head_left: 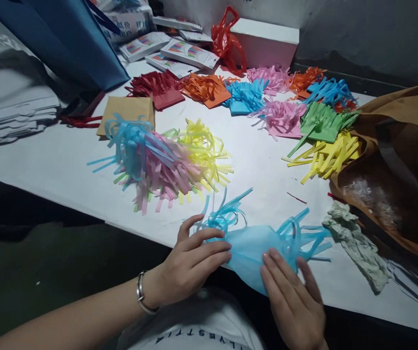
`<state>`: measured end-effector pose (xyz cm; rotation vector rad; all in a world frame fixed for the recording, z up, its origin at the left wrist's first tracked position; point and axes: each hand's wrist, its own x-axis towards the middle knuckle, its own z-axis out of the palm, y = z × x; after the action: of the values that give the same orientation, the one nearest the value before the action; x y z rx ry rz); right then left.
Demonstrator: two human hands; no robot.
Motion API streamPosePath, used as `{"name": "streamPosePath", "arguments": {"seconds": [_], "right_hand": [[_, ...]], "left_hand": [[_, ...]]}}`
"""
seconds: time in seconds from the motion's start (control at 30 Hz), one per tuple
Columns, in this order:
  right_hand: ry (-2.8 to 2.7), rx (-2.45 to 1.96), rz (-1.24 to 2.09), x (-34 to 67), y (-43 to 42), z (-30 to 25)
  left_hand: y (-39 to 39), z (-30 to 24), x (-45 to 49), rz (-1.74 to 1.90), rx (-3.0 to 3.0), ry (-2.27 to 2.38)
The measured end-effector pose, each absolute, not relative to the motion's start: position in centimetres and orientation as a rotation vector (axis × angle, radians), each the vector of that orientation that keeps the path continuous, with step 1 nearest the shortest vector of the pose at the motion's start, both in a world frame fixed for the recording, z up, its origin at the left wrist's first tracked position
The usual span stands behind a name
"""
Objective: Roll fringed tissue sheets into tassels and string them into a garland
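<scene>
A light blue tissue-paper tassel lies at the front edge of the table, its plain middle spread flat and fringed strips at both ends. My left hand rests on its left part with fingers stretched out, beside the left fringe. On the right part, my right hand presses with straight fingers, the thumb apart near the right fringe. Just behind my left hand is a pile of fringed tassels in blue, pink and yellow.
Bundles of fringed paper, including green and yellow, line the back right. A brown bag and crumpled pale cloth lie at right. Behind are a white box, red plastic bag and blue bag.
</scene>
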<state>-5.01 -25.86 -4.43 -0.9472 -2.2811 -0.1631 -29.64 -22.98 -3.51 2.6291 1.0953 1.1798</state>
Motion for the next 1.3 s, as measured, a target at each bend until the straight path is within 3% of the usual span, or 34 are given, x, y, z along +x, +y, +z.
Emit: {"name": "streamPosePath", "arguments": {"seconds": [0.13,0.33,0.7,0.97,1.3], "right_hand": [[-2.170,-1.041,-0.283,-4.7,-26.4,-3.6],[-2.366,-0.962,-0.090,-4.5,-24.9,-6.1],[-2.371,-0.884,0.119,-5.1,-24.6,-5.8],[-1.941,-1.400,0.004,-6.3,-24.1,-5.6],[-2.000,-1.700,-0.191,-6.8,-22.5,-5.8]], "left_hand": [[-21.1,-2.7,-28.9,1.340,2.743,0.935],[-20.8,-3.7,-30.4,0.797,2.763,1.112],[-21.8,-4.4,-28.6,0.727,2.643,1.028],[-19.7,-3.0,-27.7,0.578,2.525,1.315],[-17.3,-3.6,-25.6,0.268,2.593,1.527]]}}
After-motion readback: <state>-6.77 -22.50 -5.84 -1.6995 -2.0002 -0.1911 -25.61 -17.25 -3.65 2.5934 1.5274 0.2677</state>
